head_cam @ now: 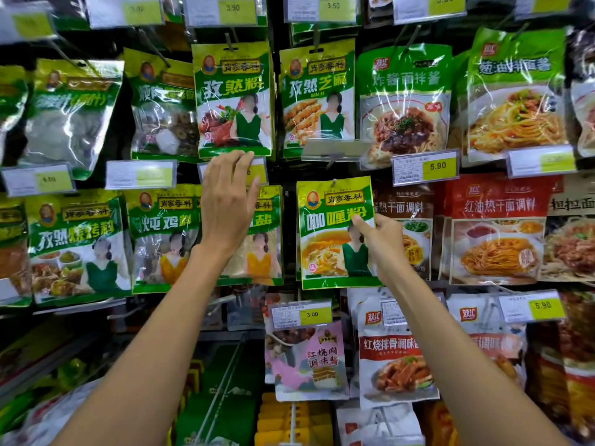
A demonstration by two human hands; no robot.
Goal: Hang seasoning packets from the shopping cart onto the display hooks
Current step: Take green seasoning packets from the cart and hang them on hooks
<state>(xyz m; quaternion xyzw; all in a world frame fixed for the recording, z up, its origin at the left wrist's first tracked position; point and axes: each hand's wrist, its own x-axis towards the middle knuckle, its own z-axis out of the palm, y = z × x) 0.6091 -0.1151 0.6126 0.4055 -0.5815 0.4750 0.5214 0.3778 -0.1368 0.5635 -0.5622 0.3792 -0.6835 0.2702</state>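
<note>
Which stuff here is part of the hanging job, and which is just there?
In the job: yellow-green curry packet, pinched by right hand; left hand at lower edge of cumin packet.
Just there: noodle sauce packets, price tags, pink pork-sauce packet.

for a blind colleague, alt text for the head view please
The right hand pinches a green and yellow curry packet at a display hook, while the left hand touches a green cumin packet hanging higher.

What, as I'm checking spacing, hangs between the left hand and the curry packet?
Head view: one green packet, partly behind the left hand, then a gap before the curry packet.
</note>
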